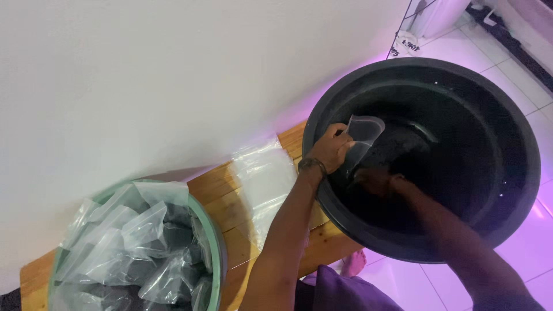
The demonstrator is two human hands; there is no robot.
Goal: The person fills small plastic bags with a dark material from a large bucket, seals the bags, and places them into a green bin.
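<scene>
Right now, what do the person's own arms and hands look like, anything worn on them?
Both arms are bare from the lower edge of the picture to the hands, with no sleeves and no gloves. The left hand has a dark band, a bracelet or a watch, around its wrist. The right hand sits in shadow inside the black tub; nothing worn shows on it.
</scene>
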